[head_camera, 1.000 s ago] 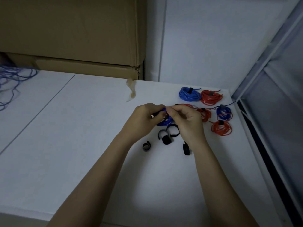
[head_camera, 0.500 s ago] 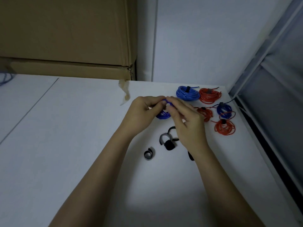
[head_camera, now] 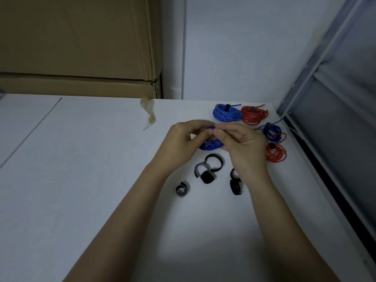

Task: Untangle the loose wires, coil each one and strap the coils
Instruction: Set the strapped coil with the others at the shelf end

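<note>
My left hand (head_camera: 179, 145) and my right hand (head_camera: 242, 143) meet above the white table (head_camera: 81, 180), both gripping a blue wire coil (head_camera: 211, 144) between them; its upper part is hidden by my fingers. Several curled black straps lie just below the hands: one open loop (head_camera: 213, 162), a grey-backed one (head_camera: 198, 168), a rolled one (head_camera: 207, 177), one at the left (head_camera: 181, 189) and one under my right wrist (head_camera: 235, 185). Strapped coils lie at the back right: blue (head_camera: 226, 113), red (head_camera: 254, 115), dark blue (head_camera: 271, 130), red (head_camera: 275, 152).
A large cardboard box (head_camera: 81, 47) stands at the back left, with a strip of tape (head_camera: 149, 113) hanging from its corner. A window frame (head_camera: 325, 119) runs along the table's right edge. A seam (head_camera: 30, 133) crosses the table on the left.
The view has shifted right, so the loose blue wires at the far left are out of sight. Both hands stay on the blue coil, fingers working at its top.
</note>
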Demonstrator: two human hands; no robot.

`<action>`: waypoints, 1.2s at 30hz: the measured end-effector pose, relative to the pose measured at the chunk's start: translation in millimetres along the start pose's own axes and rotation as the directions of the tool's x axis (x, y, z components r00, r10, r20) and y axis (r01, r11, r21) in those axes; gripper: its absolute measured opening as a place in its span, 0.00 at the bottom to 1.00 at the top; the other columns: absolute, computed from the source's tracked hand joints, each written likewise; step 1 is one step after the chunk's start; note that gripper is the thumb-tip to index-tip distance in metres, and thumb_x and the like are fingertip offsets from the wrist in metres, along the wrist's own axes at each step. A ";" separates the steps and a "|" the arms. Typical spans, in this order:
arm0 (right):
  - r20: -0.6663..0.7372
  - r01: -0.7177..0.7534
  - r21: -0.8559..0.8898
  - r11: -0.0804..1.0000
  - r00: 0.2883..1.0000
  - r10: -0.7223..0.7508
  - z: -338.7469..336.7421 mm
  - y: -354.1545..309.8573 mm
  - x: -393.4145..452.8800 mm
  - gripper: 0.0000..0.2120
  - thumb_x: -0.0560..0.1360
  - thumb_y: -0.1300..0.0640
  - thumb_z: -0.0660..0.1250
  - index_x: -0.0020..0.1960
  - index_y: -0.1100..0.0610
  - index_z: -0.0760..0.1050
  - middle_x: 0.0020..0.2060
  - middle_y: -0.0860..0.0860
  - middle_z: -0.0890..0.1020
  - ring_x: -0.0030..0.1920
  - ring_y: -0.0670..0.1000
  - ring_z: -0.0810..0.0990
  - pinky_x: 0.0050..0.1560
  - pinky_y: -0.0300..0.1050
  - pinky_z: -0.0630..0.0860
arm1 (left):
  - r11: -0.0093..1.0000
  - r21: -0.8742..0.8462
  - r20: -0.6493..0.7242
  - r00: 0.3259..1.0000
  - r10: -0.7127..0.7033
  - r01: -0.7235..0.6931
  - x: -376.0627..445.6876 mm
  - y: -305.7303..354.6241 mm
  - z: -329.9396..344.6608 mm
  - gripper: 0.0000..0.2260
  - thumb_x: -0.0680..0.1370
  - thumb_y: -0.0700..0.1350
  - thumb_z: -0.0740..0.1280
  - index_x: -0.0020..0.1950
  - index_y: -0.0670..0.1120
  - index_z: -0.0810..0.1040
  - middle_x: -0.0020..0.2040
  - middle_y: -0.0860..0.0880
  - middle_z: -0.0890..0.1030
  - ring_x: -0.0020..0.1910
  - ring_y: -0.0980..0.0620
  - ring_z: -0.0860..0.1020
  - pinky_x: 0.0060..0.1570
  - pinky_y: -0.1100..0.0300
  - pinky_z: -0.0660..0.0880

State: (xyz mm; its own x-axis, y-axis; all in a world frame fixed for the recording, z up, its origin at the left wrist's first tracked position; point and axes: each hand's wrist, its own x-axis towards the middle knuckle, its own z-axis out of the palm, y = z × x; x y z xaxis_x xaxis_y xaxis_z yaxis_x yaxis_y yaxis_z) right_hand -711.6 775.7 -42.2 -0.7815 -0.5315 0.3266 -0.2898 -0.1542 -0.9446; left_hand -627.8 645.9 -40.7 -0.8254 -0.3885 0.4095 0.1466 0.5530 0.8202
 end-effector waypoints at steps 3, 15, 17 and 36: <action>-0.053 0.053 -0.022 0.998 0.997 -0.054 0.3 2.2 -1.6 0.10 0.73 0.64 0.71 0.46 0.50 0.82 0.41 0.47 0.86 0.45 0.48 0.84 0.50 0.44 0.80 | 0.948 -0.257 0.016 0.982 -0.188 0.185 1.3 2.3 1.8 0.13 0.79 0.42 0.66 0.64 0.44 0.76 0.43 0.58 0.84 0.48 0.60 0.81 0.50 0.63 0.79; -0.187 0.003 -0.005 1.000 0.982 -0.004 -25.3 3.9 -2.9 0.10 0.72 0.61 0.72 0.43 0.45 0.82 0.40 0.46 0.85 0.42 0.47 0.84 0.49 0.47 0.80 | 0.950 0.174 0.329 0.893 -0.306 0.261 -12.0 -15.7 -22.5 0.03 0.76 0.45 0.70 0.44 0.50 0.83 0.41 0.57 0.83 0.39 0.63 0.76 0.42 0.76 0.69; -0.160 0.031 -0.024 0.999 0.986 -0.035 -23.8 3.9 -4.1 0.10 0.73 0.62 0.72 0.43 0.46 0.82 0.39 0.46 0.85 0.41 0.48 0.84 0.48 0.44 0.80 | 0.946 0.207 0.300 0.904 -0.305 0.250 -15.4 -17.2 -23.5 0.03 0.77 0.45 0.69 0.45 0.51 0.83 0.42 0.57 0.83 0.39 0.64 0.76 0.42 0.76 0.69; -0.207 0.095 -0.046 0.994 0.973 -0.103 -30.3 9.8 -2.3 0.09 0.73 0.64 0.71 0.46 0.51 0.81 0.39 0.47 0.85 0.41 0.48 0.84 0.47 0.39 0.78 | 0.887 0.377 0.036 0.952 -0.303 0.268 10.7 -17.6 23.9 0.01 0.75 0.46 0.68 0.46 0.50 0.78 0.40 0.56 0.78 0.41 0.52 0.76 0.39 0.60 0.72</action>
State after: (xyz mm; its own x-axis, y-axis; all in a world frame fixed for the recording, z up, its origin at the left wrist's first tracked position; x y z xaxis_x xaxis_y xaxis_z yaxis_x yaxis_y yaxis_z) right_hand -729.4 800.6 -51.2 -0.8448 -0.3291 0.4219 -0.3883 -0.1655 -0.9065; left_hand -652.2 649.6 -60.3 -0.8499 -0.5113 0.1272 -0.2968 0.6640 0.6863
